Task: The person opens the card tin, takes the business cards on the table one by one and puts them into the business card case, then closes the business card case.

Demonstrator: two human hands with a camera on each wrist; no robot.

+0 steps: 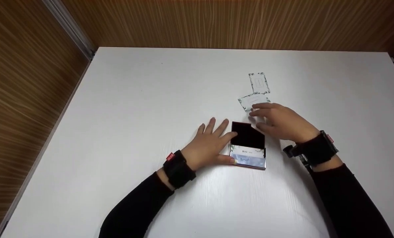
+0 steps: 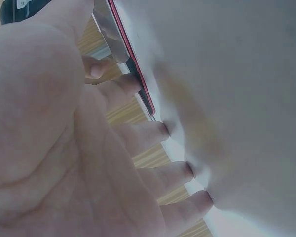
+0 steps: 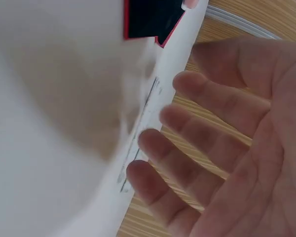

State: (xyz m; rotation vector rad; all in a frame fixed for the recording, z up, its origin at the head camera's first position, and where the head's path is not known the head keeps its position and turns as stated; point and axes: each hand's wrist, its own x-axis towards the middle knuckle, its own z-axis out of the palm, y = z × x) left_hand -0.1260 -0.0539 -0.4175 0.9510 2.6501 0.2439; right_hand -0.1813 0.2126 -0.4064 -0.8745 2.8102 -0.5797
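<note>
A card case [image 1: 245,135], black inside with red edges, lies on the table, a leaf-printed card [image 1: 250,151] in its lower part above a shiny bluish band. My left hand [image 1: 207,147] spreads its fingers at the case's left side, thumb and index finger touching that edge; the other fingertips rest on the tabletop in the left wrist view. Over the case's upper right my right hand [image 1: 283,122] hovers with loosely bent fingers and nothing held, as the right wrist view also shows. Its fingertips are near a tilted leaf-bordered card [image 1: 249,100], which they partly hide.
Beyond the tilted card, another leaf-bordered card [image 1: 259,82] lies with its lower end against it. The white table [image 1: 134,109] meets wood-grain panels [image 1: 216,24] at the back and left. Black bands [image 1: 178,169] are strapped round both wrists.
</note>
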